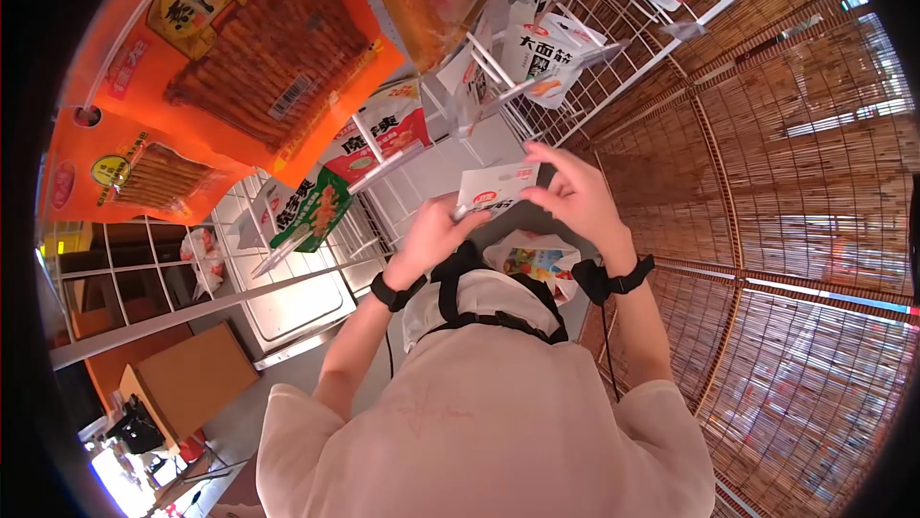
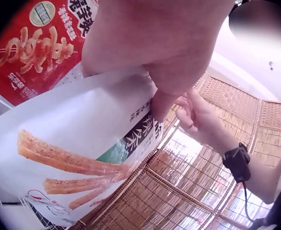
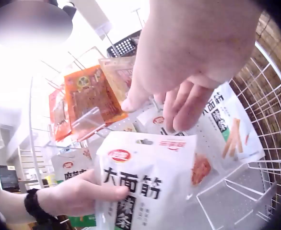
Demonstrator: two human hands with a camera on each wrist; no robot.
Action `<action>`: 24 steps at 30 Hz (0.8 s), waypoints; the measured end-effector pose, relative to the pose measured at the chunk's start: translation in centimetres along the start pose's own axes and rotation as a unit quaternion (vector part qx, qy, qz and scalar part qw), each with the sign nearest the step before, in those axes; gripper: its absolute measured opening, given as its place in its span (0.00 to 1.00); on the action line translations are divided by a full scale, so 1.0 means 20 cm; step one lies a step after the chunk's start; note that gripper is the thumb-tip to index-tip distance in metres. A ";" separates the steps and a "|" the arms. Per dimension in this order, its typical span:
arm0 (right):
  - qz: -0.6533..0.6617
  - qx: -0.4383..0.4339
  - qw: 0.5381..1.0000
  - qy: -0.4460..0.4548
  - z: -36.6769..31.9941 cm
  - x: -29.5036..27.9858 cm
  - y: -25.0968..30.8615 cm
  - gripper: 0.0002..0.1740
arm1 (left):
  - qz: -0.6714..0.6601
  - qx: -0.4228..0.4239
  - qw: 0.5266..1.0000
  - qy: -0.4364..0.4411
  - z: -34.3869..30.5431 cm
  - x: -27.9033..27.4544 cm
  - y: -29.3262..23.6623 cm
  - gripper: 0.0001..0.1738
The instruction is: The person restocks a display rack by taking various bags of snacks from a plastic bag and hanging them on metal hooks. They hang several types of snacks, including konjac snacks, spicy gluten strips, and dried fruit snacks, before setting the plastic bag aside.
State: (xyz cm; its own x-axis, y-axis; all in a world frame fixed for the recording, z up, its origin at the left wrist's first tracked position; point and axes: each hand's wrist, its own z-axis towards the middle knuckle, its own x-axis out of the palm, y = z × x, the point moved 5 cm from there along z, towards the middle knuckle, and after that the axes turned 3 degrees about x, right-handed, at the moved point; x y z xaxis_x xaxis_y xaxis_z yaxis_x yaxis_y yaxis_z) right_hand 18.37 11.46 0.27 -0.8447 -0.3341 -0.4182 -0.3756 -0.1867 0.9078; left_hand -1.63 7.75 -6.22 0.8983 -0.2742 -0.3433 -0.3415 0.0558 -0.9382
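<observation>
My left hand (image 1: 426, 242) grips a white snack bag (image 1: 494, 184) by its left side, the thumb lying across the front. The right wrist view shows the bag's front (image 3: 179, 153), with black lettering and a hang hole at the top; in the left wrist view, orange-brown strips are printed on its face (image 2: 73, 163). Just past the bag's upper right corner is my right hand (image 1: 583, 207), fingers loosely bent and nothing in them. From the right wrist, that hand (image 3: 198, 57) hovers above the bag's top edge.
A white wire rack (image 1: 613, 87) stands ahead, hung with large orange snack bags (image 1: 259, 68), a green bag (image 1: 321, 211), a red-and-white bag (image 1: 388, 130) and another white bag (image 1: 546, 58). Woven screens (image 1: 795, 192) line the right. A printed plastic bag (image 1: 537, 259) lies below my hands.
</observation>
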 end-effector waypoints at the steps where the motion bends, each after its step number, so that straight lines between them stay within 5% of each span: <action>1: 0.001 0.000 1.000 -0.004 0.00 0.01 -0.01 0.20 | 0.002 0.002 1.000 0.004 0.02 0.01 -0.01 0.16; 3: 0.050 0.019 0.997 0.060 0.02 0.06 -0.05 0.20 | 0.050 0.052 0.997 0.023 0.05 0.03 -0.06 0.15; 6: 0.064 0.012 0.998 -0.011 0.04 0.03 -0.04 0.15 | 0.032 0.127 0.991 0.002 0.07 0.05 -0.08 0.15; 9: 0.106 0.086 0.987 0.082 0.05 0.04 -0.01 0.09 | 0.028 0.077 0.997 0.008 0.07 0.05 -0.09 0.15; 16: 0.087 0.091 0.989 0.081 0.12 0.00 -0.11 0.07 | 0.026 0.058 0.998 0.006 0.08 0.06 -0.04 0.16; 20: -0.031 -0.103 0.982 -0.157 0.19 -0.16 0.02 0.07 | 0.036 0.098 0.987 -0.123 0.05 -0.01 0.01 0.16; 24: -0.159 -0.205 0.935 -0.244 0.28 -0.27 -0.04 0.09 | 0.018 0.059 0.985 -0.159 -0.01 -0.09 0.12 0.16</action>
State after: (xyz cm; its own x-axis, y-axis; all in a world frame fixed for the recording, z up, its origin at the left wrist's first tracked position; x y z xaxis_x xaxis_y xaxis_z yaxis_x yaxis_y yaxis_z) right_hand 21.06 18.58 1.92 -0.8264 0.2397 -0.5095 -0.5434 -0.5764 0.6103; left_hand -4.25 8.18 -7.91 0.9336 0.0431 -0.3558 -0.3577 0.1759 -0.9171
